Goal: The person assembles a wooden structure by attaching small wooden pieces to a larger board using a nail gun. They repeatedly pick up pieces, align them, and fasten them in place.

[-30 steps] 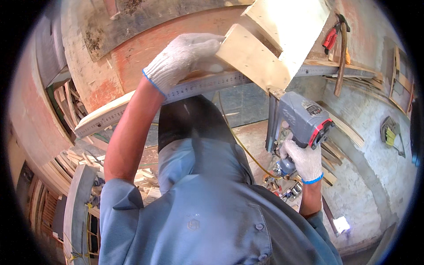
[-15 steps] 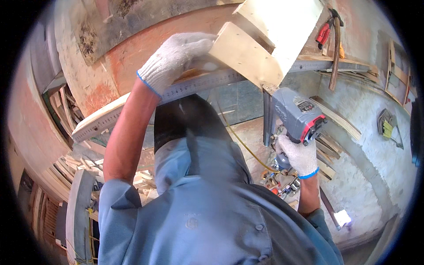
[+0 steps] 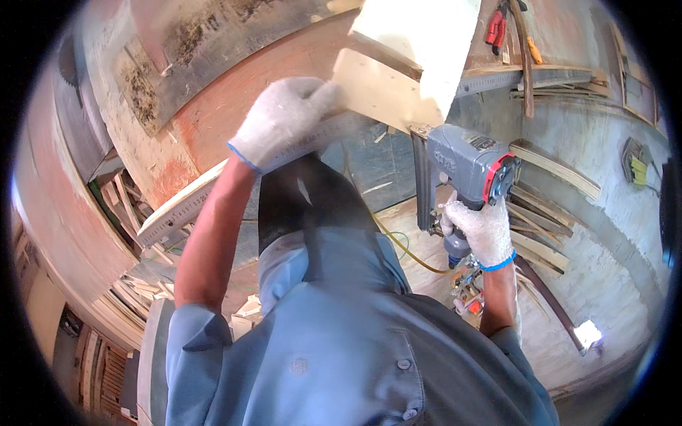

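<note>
My left hand (image 3: 288,117), in a white knit glove with a blue cuff, is closed at the left end of a short pale wooden board (image 3: 380,86). Its fingertips are blurred there. In my right hand (image 3: 479,227), gloved alike, is the handle of a grey and red nail gun (image 3: 465,160). The gun's nose meets the board's lower right corner, and its long dark magazine (image 3: 424,188) points down toward me. Above the short board lies a wider pale panel (image 3: 419,42), brightly lit, apparently joined to it.
A metal ruler strip (image 3: 192,206) runs along the bench's near edge. Red-handled pliers (image 3: 496,32) and a hammer (image 3: 523,64) lie at the far right. A yellow air hose (image 3: 405,257) hangs below the gun. Wood strips (image 3: 536,227) and tools are on the floor.
The view has turned slightly. My left hand has shifted a little toward me at the board's end. The nail gun stays at the board's corner, turned slightly.
</note>
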`<control>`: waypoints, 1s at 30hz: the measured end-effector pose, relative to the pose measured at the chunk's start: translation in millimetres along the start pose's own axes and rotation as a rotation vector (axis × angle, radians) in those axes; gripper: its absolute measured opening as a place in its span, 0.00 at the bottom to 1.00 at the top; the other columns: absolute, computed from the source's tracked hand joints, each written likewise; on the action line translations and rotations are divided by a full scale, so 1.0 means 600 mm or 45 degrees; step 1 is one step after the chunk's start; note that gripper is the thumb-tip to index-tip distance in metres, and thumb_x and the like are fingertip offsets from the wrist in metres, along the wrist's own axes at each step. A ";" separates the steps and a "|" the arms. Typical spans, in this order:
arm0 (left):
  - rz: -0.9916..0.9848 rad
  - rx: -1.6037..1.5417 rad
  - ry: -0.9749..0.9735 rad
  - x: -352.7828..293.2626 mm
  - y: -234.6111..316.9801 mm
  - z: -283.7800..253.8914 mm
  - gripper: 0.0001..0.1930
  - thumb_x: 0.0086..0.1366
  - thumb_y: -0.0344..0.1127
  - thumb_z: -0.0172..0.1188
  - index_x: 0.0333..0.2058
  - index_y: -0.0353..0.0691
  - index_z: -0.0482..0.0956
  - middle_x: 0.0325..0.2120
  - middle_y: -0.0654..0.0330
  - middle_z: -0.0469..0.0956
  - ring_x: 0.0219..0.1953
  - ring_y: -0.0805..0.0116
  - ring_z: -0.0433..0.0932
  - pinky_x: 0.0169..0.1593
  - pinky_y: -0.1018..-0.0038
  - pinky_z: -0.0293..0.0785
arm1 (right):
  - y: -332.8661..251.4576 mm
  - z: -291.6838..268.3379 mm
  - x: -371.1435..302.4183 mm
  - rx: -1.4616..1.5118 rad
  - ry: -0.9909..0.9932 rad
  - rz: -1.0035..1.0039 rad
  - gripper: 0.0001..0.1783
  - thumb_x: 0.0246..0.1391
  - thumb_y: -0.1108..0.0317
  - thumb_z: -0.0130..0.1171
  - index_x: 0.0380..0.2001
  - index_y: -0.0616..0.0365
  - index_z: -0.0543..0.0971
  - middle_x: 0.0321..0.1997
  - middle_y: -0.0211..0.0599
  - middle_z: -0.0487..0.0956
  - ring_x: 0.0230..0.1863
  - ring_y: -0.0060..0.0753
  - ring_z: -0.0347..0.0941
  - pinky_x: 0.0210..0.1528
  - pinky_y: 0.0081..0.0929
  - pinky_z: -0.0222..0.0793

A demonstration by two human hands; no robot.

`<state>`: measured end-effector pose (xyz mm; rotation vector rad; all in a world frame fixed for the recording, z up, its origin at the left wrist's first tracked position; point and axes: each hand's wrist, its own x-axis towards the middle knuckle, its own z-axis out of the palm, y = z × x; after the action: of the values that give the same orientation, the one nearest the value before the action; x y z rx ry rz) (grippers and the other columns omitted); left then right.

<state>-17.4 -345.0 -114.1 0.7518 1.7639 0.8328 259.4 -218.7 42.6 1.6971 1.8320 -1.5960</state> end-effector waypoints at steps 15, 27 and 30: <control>0.014 0.031 -0.006 0.003 0.013 0.058 0.24 0.72 0.53 0.54 0.44 0.36 0.87 0.45 0.49 0.85 0.49 0.49 0.84 0.55 0.62 0.76 | 0.045 0.011 0.019 -0.353 0.011 -0.113 0.10 0.55 0.70 0.66 0.39 0.61 0.80 0.24 0.27 0.78 0.25 0.19 0.75 0.28 0.27 0.70; -0.072 -0.529 0.270 0.013 -0.021 0.057 0.20 0.76 0.46 0.53 0.47 0.35 0.86 0.41 0.53 0.87 0.45 0.64 0.85 0.53 0.69 0.77 | -0.028 0.038 0.025 -0.208 -0.047 0.093 0.15 0.49 0.71 0.70 0.42 0.61 0.81 0.30 0.27 0.81 0.28 0.19 0.77 0.32 0.27 0.73; -0.039 -0.593 0.343 0.021 -0.049 0.056 0.20 0.78 0.45 0.52 0.47 0.34 0.86 0.41 0.56 0.87 0.45 0.70 0.83 0.52 0.71 0.77 | -0.040 0.048 0.035 -0.236 -0.121 0.163 0.16 0.50 0.68 0.69 0.42 0.62 0.81 0.33 0.32 0.82 0.34 0.26 0.80 0.39 0.32 0.76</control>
<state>7.5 -345.2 -153.4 0.3133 1.7098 1.3122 218.7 -222.7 29.2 1.5943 1.7291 -1.3857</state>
